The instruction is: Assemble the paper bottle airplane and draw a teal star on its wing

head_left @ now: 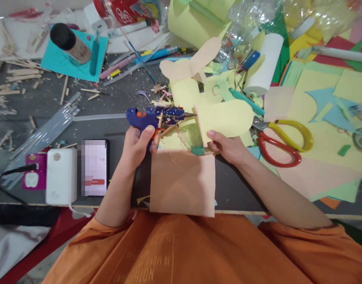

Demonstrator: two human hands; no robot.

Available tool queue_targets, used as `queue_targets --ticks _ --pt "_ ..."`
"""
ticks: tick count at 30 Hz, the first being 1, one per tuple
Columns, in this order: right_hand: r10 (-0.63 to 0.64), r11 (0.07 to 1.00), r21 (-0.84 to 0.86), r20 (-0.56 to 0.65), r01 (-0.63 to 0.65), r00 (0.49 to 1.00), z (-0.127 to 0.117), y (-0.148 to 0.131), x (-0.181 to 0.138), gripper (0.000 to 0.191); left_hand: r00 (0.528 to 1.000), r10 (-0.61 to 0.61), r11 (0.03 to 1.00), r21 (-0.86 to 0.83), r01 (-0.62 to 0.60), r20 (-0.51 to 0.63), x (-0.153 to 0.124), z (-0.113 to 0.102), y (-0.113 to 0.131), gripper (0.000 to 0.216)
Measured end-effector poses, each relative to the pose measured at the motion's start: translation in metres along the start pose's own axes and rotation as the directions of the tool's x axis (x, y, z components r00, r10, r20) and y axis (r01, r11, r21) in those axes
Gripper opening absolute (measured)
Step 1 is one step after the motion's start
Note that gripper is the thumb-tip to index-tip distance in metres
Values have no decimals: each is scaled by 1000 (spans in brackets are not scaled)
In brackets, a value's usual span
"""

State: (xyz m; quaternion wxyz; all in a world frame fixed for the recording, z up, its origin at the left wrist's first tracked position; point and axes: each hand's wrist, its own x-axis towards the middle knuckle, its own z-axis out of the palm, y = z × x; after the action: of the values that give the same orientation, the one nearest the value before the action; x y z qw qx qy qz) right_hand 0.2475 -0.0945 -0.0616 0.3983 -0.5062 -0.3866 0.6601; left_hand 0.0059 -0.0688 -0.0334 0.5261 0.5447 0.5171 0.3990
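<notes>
My left hand (142, 144) is wrapped round the handle of a blue hot glue gun (151, 117), with a clear glue stick (99, 116) sticking out of its back. The gun's metal nozzle points right and meets, or nearly meets, the left edge of a pale yellow paper piece (228, 118) with a rounded right end. My right hand (225, 145) pinches the lower edge of that paper piece between thumb and fingers. Below the gun, a greenish clear plastic piece (193, 136) shows. A pinkish-tan paper sheet (182, 181) lies in front of me.
Scissors (280, 142) with red and yellow handles lie right. A phone (94, 167) and white power bank (61, 176) sit left, near several glue sticks (47, 136). Behind stand a black-capped bottle (70, 43) and a white roll (265, 63). Coloured paper scraps (325, 150) cover the right side.
</notes>
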Motion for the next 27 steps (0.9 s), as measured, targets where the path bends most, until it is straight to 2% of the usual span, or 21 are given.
queue_targets --ticks 10,27 --pt "40 999 17 -9 -40 999 0 1 -1 64 999 41 999 -11 -41 4 2 1 2 49" --pt "55 998 25 12 -55 998 -2 5 0 62 997 66 997 -44 -68 -45 3 -1 -3 49"
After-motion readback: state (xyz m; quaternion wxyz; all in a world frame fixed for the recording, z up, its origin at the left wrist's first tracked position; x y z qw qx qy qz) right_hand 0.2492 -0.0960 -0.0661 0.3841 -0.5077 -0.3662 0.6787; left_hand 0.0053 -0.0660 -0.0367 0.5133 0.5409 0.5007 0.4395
